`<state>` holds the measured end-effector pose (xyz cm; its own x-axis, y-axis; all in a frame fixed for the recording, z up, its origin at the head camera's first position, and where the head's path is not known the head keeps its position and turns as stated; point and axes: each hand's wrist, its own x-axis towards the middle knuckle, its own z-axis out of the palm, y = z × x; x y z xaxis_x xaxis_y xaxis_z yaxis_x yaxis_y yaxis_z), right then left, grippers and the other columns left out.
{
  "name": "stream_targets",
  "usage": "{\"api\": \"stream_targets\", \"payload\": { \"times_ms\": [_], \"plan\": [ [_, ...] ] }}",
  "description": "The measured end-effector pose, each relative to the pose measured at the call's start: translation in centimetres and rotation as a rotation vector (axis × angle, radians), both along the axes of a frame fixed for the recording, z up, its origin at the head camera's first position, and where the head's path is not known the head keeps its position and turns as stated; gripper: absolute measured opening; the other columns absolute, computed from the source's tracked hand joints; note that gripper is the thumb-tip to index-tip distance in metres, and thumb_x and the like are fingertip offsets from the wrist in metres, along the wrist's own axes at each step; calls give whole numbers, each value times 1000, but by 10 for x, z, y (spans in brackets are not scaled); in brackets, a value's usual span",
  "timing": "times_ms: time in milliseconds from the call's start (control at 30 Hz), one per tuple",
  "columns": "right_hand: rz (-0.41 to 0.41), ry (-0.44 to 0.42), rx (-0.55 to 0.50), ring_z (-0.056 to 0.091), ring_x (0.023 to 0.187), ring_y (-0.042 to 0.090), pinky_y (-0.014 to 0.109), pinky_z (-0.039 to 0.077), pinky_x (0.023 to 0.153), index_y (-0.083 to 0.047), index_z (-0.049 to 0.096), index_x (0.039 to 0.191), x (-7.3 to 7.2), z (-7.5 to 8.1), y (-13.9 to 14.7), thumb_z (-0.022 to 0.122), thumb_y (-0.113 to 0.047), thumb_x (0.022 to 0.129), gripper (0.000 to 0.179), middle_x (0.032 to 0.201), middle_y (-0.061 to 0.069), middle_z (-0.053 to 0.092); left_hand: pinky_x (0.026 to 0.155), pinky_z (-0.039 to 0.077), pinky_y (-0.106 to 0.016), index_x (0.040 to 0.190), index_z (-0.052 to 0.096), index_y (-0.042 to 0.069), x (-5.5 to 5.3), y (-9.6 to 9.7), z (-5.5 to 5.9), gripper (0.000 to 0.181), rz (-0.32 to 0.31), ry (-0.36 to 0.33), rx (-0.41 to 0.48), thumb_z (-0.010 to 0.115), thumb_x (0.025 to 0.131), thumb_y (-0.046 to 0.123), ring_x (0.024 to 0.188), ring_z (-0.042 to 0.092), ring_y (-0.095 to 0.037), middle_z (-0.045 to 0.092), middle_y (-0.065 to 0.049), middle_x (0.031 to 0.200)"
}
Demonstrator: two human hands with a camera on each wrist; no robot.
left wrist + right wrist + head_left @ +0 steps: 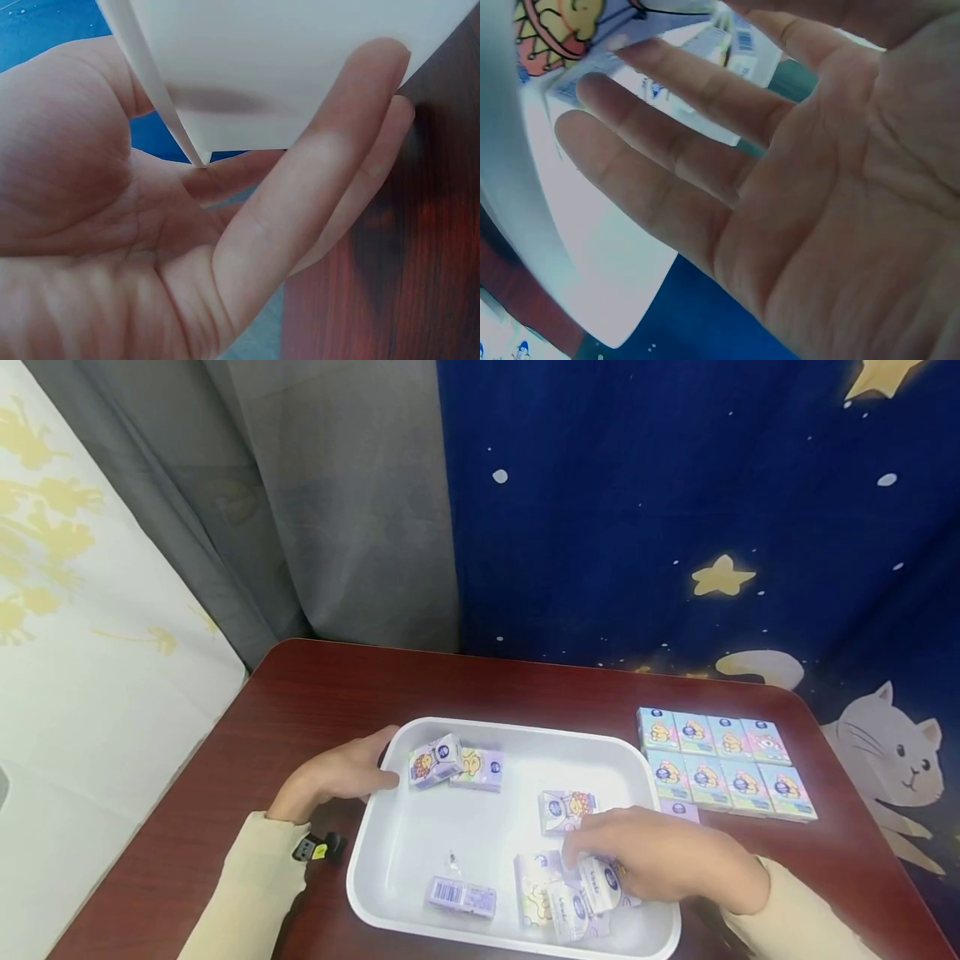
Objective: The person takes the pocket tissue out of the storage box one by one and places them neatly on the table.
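Note:
A white plastic tray (pixel 495 722) stands on the table with several small purple-and-white tissue packs in it. My left hand (pixel 348 768) grips the tray's left wall, thumb over the rim and fingers curled outside; the left wrist view shows the hand (pixel 247 202) around the wall. My right hand (pixel 652 852) reaches down over a tilted tissue pack (pixel 598 883) in the near right corner. In the right wrist view its fingers (pixel 682 150) are nearly straight, close to a pack with a cartoon (pixel 562 30). Contact is partly hidden.
Two rows of pastel tissue packs (pixel 708 777) lie right of the tray, with a purple pack (pixel 680 811) partly hidden by its rim. Inside the tray, two packs (pixel 478 768) sit far left and one (pixel 462 897) near left. Curtains hang behind the dark red table (pixel 330 693).

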<state>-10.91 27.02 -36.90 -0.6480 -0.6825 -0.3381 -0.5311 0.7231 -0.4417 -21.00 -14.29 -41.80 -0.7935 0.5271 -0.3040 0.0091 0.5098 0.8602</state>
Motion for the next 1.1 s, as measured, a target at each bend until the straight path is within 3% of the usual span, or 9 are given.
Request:
{"api": "stream_targets", "payload": {
  "times_ms": [367, 600, 867, 1100],
  "plan": [
    [-1, -45, 73, 58, 97, 8, 39, 59, 96, -37, 65, 109, -4, -8, -4, 81, 11, 88, 55, 115, -15, 69, 70, 68, -52, 156, 39, -1, 2, 1, 2, 72, -1, -8, 14, 78, 96, 6, 89, 79, -33, 71, -19, 117],
    [17, -44, 50, 57, 97, 7, 32, 55, 87, -38, 58, 107, -3, -5, 2, 77, 10, 89, 54, 114, -16, 63, 70, 69, -51, 156, 39, -1, 1, 1, 2, 72, 0, -8, 5, 79, 97, 7, 89, 79, -32, 71, -19, 117],
    [56, -41, -71, 58, 96, 5, 26, 51, 81, -36, 57, 116, -5, 3, 13, 75, 7, 93, 52, 113, -17, 55, 73, 69, -51, 157, 37, 0, -1, -2, -1, 71, -13, -16, 13, 77, 99, 6, 91, 78, -33, 70, -19, 118],
    [-17, -90, -78, 62, 104, 6, 30, 58, 91, -38, 61, 135, -5, 11, 19, 74, -7, 102, 48, 125, -18, 60, 71, 69, -51, 158, 37, 0, -1, -1, 0, 72, -14, -19, 29, 77, 99, 5, 91, 79, -34, 70, -20, 119]
  ]
}}
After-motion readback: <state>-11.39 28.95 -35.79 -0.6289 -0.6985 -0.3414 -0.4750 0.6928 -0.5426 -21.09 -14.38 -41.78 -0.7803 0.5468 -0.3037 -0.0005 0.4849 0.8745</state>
